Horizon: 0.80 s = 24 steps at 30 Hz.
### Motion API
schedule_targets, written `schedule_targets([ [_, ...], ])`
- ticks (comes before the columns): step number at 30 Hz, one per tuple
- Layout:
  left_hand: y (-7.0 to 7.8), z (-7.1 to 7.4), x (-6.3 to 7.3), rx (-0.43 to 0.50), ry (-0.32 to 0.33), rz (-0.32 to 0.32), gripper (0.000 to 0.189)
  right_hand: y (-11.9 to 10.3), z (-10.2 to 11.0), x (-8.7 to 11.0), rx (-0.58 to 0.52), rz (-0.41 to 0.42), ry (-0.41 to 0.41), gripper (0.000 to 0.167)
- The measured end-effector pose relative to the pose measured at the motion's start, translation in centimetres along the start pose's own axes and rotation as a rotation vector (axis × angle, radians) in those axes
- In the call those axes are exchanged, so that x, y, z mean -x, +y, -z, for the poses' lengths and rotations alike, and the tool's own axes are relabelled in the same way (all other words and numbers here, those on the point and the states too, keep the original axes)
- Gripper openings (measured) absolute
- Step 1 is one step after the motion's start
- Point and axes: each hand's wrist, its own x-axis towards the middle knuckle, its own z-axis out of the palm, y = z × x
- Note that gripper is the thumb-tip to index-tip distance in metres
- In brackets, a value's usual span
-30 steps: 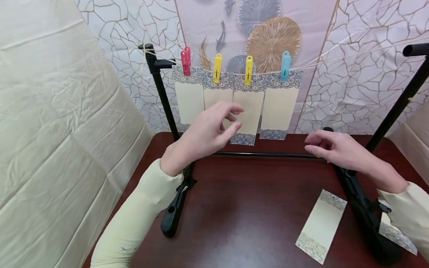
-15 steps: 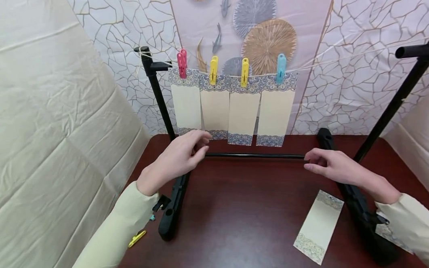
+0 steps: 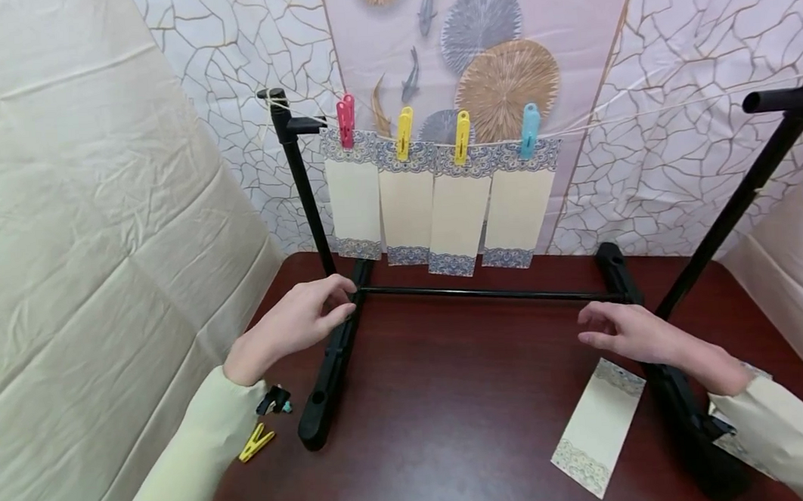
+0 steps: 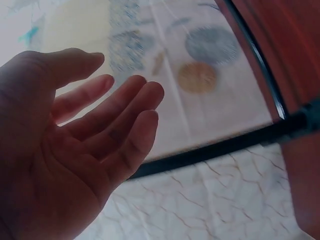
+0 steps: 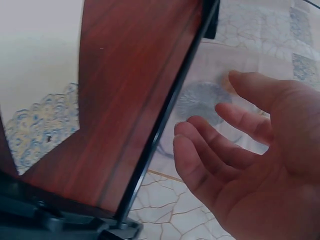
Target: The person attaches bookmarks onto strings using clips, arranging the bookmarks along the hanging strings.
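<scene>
My left hand (image 3: 296,316) hovers beside the left post of the black rack, its fingers loosely curled around nothing. The left wrist view shows its palm and relaxed fingers (image 4: 125,145). Over on the right, my right hand (image 3: 627,333) floats above the rack's right foot, likewise holding nothing. Several cream cards with blue lace borders hang side by side on a string (image 3: 673,107), held by a red clothespin (image 3: 346,123), two yellow clothespins (image 3: 404,133) and a light blue clothespin (image 3: 529,130). Below my right hand a loose card (image 3: 600,428) lies on the table.
A yellow clothespin (image 3: 256,443) lies by my left sleeve, near a small blue piece (image 3: 287,407) partly hidden by the wrist camera. Another card (image 3: 742,444) is mostly covered by my right sleeve. The rack's crossbar (image 3: 485,293) spans the dark red table (image 3: 437,415).
My left hand has drawn down and left, away from the hanging cards, uncovering them and the yellow clothespin on the table. My right hand has sunk slightly. The cards swing a little.
</scene>
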Motion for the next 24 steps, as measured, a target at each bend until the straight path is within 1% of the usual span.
schedule_targets([
  [4, -2.0, -0.3, 1.1, -0.024, 0.008, 0.041, 0.02, 0.6, -0.7, -0.1, 0.002, -0.003, -0.06, 0.034],
  [7, -3.7, -0.7, 1.9, -0.066, 0.036, 0.068, 0.018, 0.9, -1.3, -0.1, -0.012, -0.02, -0.113, 0.039],
  [10, -5.5, -1.0, 2.7, -0.089, 0.034, 0.118, 0.017, 1.3, -1.6, 0.1, -0.023, -0.03, -0.175, 0.044],
  [11, -5.9, -1.2, 3.0, -0.086, 0.018, 0.139, 0.018, 1.4, -1.7, 0.2, -0.024, -0.033, -0.194, 0.045],
  [14, -7.4, -1.7, 3.6, -0.064, -0.061, 0.21, 0.024, 1.9, -1.9, 0.6, -0.021, -0.038, -0.227, 0.044],
  [17, -8.6, -2.2, 4.1, -0.033, -0.157, 0.293, 0.032, 2.2, -2.1, 1.0, -0.004, -0.041, -0.237, 0.038],
  [19, -9.4, -2.6, 4.4, -0.015, -0.215, 0.34, 0.035, 2.4, -2.4, 1.2, 0.024, -0.029, -0.23, 0.032],
  [21, -10.0, -3.0, 4.6, 0.0, -0.267, 0.374, 0.039, 2.6, -2.7, 1.5, 0.051, -0.021, -0.22, 0.026],
  [24, -10.6, -3.5, 4.9, 0.015, -0.319, 0.396, 0.042, 2.9, -3.2, 1.8, 0.093, -0.021, -0.203, 0.021],
])
